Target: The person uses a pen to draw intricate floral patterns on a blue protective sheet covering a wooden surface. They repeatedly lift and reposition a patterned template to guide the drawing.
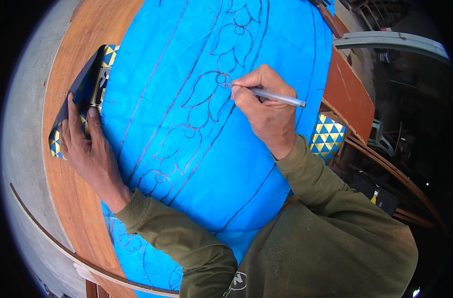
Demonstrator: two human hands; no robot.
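Wooden board (92,32) under the work, pale grey surface (30,109) beyond its left edge.

Pen (278,96): pinched between thumb and fingers of the right hand (266,111), above the middle of the sheet. Its tip projects left of the grip, at the small circle heading a drawn flower (206,102). Long axis nearly crosswise, back end a little lower at right; the flower band runs lower left to upper right, so pen and band cross. Right hand is the nearer; left hand (92,154) lies well apart at the sheet's left edge, fingers spread on a folded patterned flap (60,147), gripping nothing that shows.

Count: pen, one; blue sheet (248,144), one; hands, two; flowers in the band, five, the end ones cut off. Patterned paper shows twice, at the flap and as a patch (328,136) at right; possibly one piece, the middle being covered.
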